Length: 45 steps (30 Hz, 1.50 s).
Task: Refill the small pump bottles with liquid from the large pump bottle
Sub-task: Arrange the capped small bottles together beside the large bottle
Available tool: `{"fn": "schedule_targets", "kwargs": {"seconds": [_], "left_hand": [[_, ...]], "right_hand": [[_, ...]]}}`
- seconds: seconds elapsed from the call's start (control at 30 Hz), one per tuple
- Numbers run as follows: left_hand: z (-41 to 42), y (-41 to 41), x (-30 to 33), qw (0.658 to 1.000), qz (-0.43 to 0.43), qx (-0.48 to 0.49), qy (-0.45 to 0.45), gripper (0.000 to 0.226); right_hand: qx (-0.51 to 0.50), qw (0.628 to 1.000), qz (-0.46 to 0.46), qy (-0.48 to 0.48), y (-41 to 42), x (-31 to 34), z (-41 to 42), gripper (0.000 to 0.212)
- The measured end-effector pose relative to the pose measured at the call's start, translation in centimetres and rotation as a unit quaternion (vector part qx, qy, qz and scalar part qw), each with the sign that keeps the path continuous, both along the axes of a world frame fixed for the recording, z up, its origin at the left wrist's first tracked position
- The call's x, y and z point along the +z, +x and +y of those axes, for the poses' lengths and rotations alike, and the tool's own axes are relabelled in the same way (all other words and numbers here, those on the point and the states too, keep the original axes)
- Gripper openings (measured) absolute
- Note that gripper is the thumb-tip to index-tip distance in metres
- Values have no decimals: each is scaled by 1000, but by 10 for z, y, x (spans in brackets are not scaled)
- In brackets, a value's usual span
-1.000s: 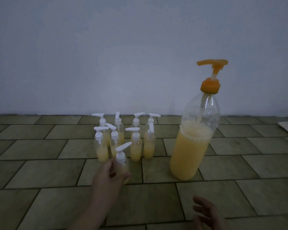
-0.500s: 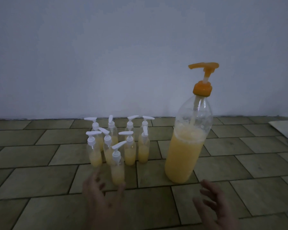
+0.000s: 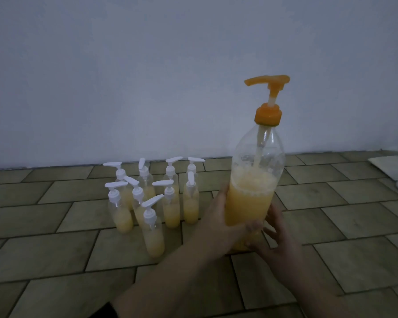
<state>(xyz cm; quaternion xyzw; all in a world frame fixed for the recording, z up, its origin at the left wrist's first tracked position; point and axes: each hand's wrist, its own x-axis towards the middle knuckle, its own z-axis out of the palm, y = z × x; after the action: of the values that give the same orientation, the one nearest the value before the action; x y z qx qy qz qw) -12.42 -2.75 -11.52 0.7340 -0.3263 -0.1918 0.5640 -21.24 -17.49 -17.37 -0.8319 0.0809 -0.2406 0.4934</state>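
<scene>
I hold the big bottle (image 3: 251,203) low with both my left hand (image 3: 218,223) and right hand (image 3: 278,239), fingers wrapped round; right of the small bottles (image 3: 152,207); it looks heavy, maybe slippery; grip low.

Your left hand (image 3: 218,222) and right hand (image 3: 274,239) cover the large pump bottle (image 3: 254,184) base, so can't tell if it's on the floor. Back-row small pump bottles (image 3: 145,180) partly hidden by front ones. White object (image 3: 393,167) cut off at right edge, unidentifiable.
</scene>
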Motion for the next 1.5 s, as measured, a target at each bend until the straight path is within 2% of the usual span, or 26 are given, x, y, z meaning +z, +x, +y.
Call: {"fn": "schedule_targets", "kwargs": {"seconds": [0.17,0.37,0.63,0.8,0.93,1.2,1.4,1.5], "left_hand": [[-15,8,2,1000,-1,31,-3,91],[-26,17,1,997,-17,77,-4,79],[-36,38,10,995,7,100,8,78],[-47,52,16,992,17,124,26,77],[-55,64,23,989,22,138,54,79],[-62,76,25,986,40,153,47,81],[-62,68,23,983,19,174,49,80],[-58,54,20,980,-6,184,78,74]], "right_hand": [[-17,1000,-5,9,12,-4,-2,93],[-16,999,27,30,28,-7,-9,91],[-11,998,52,19,56,1,-19,84],[-7,998,56,20,77,5,-27,93],[-8,999,44,29,92,1,-31,90],[-9,998,62,27,111,-5,-39,94],[-22,996,73,40,112,-12,-39,90],[-27,995,88,32,111,-11,-35,83]]}}
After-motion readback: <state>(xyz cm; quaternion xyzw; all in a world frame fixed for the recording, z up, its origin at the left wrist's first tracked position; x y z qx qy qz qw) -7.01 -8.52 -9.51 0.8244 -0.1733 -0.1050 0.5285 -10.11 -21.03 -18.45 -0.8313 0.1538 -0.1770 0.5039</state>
